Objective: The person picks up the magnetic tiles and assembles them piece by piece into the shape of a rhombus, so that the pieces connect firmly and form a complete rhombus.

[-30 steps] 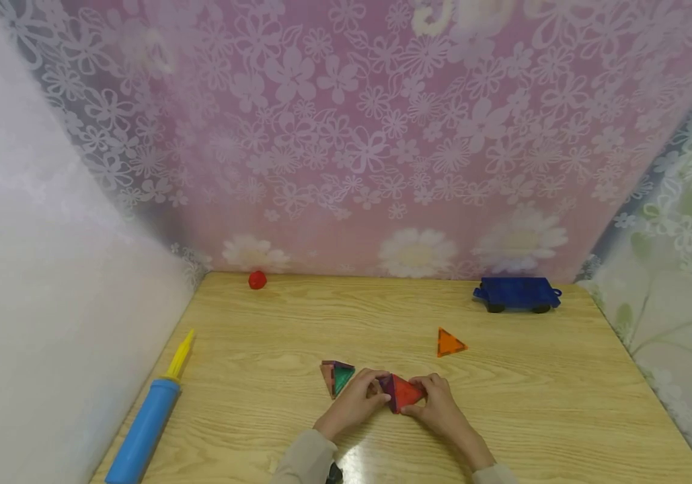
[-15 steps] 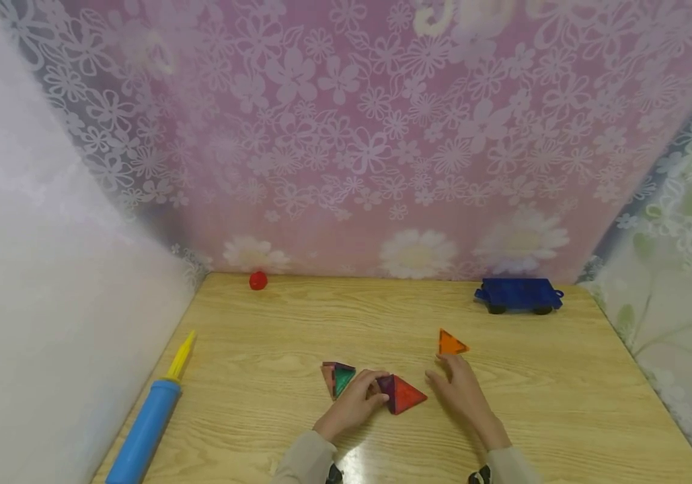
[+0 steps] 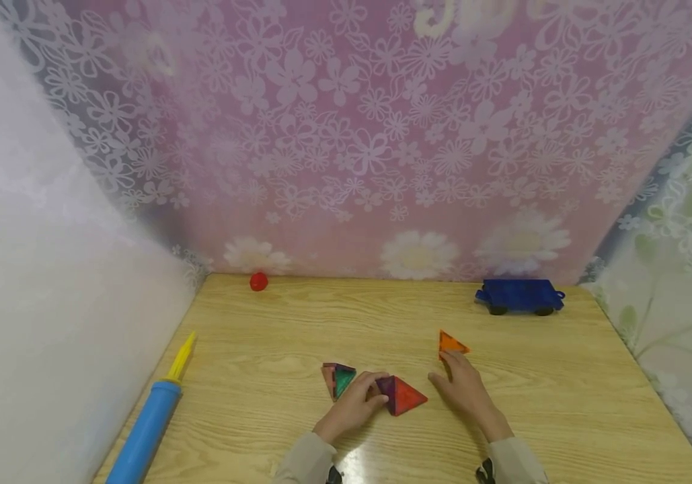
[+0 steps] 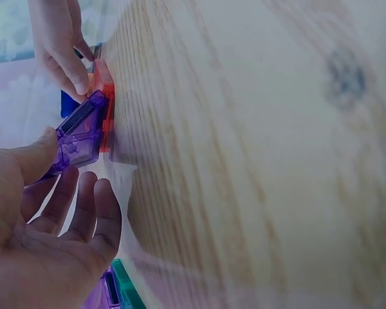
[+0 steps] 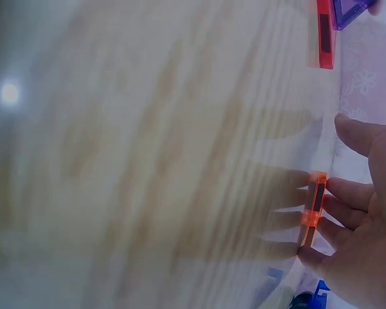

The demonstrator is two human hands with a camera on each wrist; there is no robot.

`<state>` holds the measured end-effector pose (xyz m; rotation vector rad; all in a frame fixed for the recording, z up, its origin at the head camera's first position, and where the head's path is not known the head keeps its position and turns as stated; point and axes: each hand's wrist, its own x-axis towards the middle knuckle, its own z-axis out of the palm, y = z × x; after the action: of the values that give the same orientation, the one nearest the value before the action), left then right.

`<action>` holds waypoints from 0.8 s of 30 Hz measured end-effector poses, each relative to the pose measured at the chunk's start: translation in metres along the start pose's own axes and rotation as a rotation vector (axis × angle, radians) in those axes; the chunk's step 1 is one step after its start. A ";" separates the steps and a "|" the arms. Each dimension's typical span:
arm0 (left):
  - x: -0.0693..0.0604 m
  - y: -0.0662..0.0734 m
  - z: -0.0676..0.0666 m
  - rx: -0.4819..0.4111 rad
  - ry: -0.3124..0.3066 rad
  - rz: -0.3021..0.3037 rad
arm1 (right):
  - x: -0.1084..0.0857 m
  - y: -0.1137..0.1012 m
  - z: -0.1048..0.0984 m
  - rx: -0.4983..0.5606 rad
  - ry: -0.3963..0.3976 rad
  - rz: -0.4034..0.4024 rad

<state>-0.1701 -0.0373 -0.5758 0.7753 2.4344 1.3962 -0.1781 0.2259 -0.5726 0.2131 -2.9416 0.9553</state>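
Thumb and fingertips of my left hand (image 3: 353, 405) pinch a see-through purple triangular magnetic tile (image 3: 387, 387); it leans up from the edge of a red triangular tile (image 3: 407, 395) lying on the table. The left wrist view shows the purple tile (image 4: 83, 147) between thumb and index finger, the other fingers loosely bent. To the right, my right hand (image 3: 467, 390) touches the near corner of an orange triangular tile (image 3: 451, 341) with its fingertips. In the right wrist view several fingertips rest along the orange tile (image 5: 314, 201), while the thumb stands apart from it.
Left of my left hand sits a small cluster of joined tiles (image 3: 338, 380), partly green. A blue wheeled car base (image 3: 521, 296) stands at the back right, a small red object (image 3: 258, 281) at the back left. A blue hand pump (image 3: 144, 430) with yellow nozzle lies along the left edge.
My right hand has let go of the red tile and moved right and away from me to the orange tile. The left hand stays on the purple tile.
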 end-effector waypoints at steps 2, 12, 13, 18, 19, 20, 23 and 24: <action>0.000 0.000 0.000 -0.004 -0.001 -0.006 | -0.002 -0.001 0.000 0.011 0.002 0.000; 0.002 0.001 0.001 -0.005 0.009 -0.002 | -0.009 -0.004 0.004 0.062 0.021 -0.010; 0.002 0.001 0.001 -0.005 0.009 -0.002 | -0.010 -0.005 0.004 0.069 0.020 -0.008; 0.002 0.002 0.001 -0.014 0.009 -0.006 | -0.015 -0.005 0.006 0.084 0.011 0.005; 0.002 0.002 0.001 -0.013 0.007 -0.008 | -0.016 -0.005 0.007 0.087 0.009 0.006; 0.002 0.003 0.001 -0.012 0.006 -0.010 | -0.017 -0.004 0.008 0.091 0.007 0.005; 0.003 0.004 0.001 -0.007 0.001 -0.021 | -0.020 -0.004 0.009 0.097 0.016 -0.003; 0.003 0.004 0.001 -0.006 -0.001 -0.026 | -0.021 -0.004 0.010 0.096 0.023 -0.011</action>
<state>-0.1710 -0.0334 -0.5722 0.7405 2.4288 1.3929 -0.1564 0.2193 -0.5797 0.2193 -2.8741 1.0908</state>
